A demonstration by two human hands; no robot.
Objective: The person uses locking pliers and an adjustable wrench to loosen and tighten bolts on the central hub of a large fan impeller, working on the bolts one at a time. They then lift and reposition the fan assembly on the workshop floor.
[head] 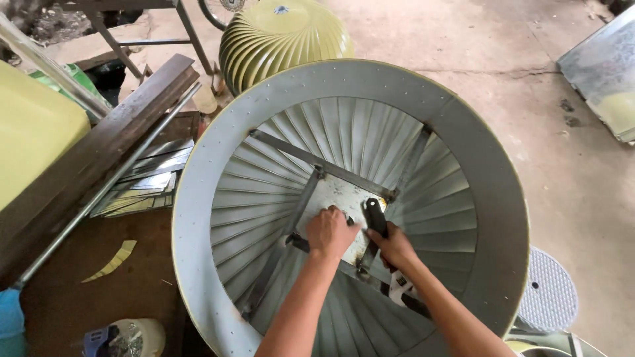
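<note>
Left hand (329, 233): fingers curled, pressing on plate (344, 198) at fan (350, 198) centre.
Right hand (395, 246): gripping tool (375, 221), just right of left hand.

Even, soft daylight throughout; bright on the concrete floor (529, 79), dimmer at the left by the brown table (99, 277). Mild sheen on the metal vent (476, 178), no harsh glare; faint shadows lie under both forearms. Focus is sharp centrally, with wide-angle bending and slight softness toward the edges.
</note>
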